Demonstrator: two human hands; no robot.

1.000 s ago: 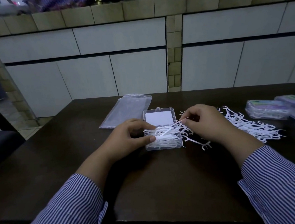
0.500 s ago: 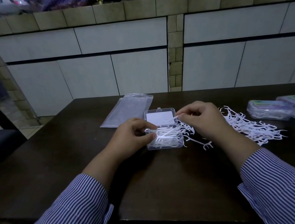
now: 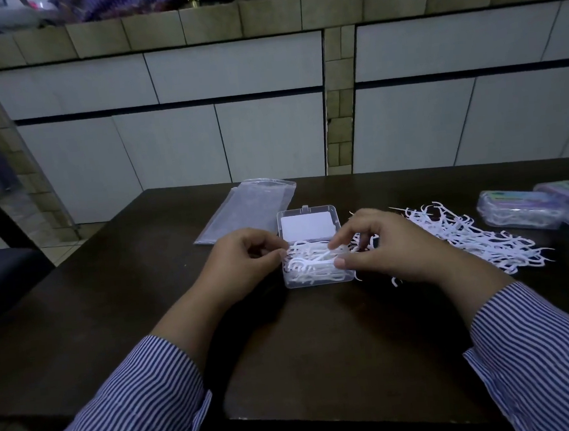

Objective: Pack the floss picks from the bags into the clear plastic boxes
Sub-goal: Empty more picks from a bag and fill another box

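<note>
One head-worn camera looked forward and down, close over the dark bench (image 3: 322, 349), facing the far tiled wall (image 3: 269, 130); both hands sat near centre.

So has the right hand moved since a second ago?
Yes. The right hand has shifted left, from beside the open clear box to over its right side, fingers now on the floss picks inside.
</note>
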